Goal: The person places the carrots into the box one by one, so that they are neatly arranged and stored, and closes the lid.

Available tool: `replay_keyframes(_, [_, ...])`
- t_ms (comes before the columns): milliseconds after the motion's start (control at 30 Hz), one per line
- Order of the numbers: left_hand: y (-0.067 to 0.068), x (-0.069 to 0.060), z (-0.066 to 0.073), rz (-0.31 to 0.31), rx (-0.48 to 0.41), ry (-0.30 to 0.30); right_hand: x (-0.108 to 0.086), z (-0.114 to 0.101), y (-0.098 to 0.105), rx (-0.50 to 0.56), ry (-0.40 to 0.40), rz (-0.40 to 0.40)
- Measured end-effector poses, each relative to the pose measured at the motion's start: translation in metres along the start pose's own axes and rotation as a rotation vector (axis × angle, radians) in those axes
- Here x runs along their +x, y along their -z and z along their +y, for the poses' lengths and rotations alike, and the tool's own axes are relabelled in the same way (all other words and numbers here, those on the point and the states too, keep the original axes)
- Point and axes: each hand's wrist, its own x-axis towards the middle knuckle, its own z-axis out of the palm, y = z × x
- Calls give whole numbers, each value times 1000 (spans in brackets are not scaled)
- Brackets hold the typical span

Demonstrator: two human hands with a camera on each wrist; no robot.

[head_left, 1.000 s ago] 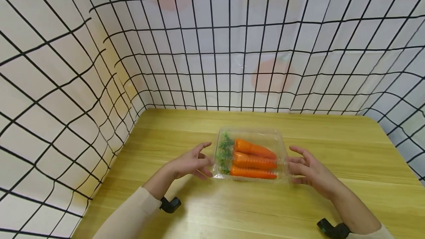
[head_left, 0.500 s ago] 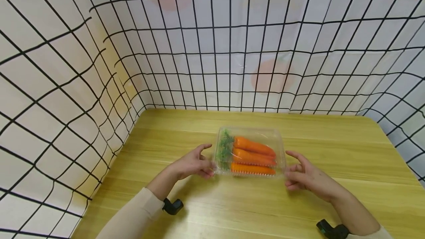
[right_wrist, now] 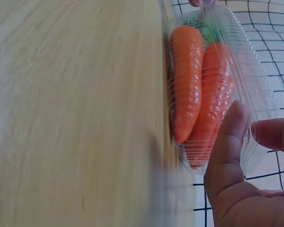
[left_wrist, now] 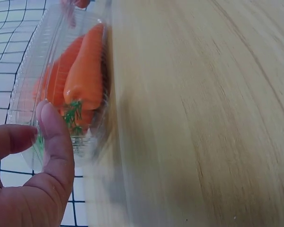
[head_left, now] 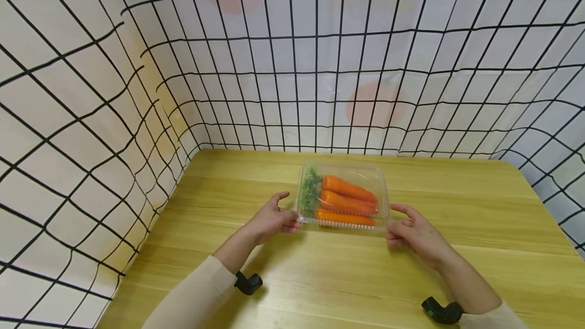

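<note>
A clear plastic clamshell box [head_left: 382, 183] with its lid down holds three orange carrots [head_left: 349, 201], their green tops [head_left: 310, 187] toward the left. At its near left corner my left hand [head_left: 271, 223] pinches the rim between thumb and fingers. The near right corner is pinched the same way by my right hand [head_left: 421, 238]. In the left wrist view, the thumb [left_wrist: 57, 142] lies against the box's seam. The right wrist view has the other thumb [right_wrist: 229, 146] on the rim beside the carrots [right_wrist: 185, 85]. Whether the box touches the table is unclear.
The pale wooden table [head_left: 329, 278] extends around the box on all sides. Black wire grid [head_left: 315, 72] stands along the back and both sides, with a white printed sheet behind it. A small black camera [head_left: 249, 283] sits at the left wrist, another black camera [head_left: 442, 311] at the right.
The box has moved away from me, toward the back grid. Both hands have closed in on its near corners and now pinch the rim, where earlier the fingers were spread beside it.
</note>
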Motion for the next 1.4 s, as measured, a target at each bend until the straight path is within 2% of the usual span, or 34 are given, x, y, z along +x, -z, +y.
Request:
replay_keyframes(300, [0,1,2,4,7,-9,3,2,0,132,10,3])
replay_keyframes(1033, [-1,-1,4,12,16,-15,4,5,0,207,49,-2])
replay_keyframes(1400, [-2,-1,3,26,19,-11,4,9,0,303,106,-58])
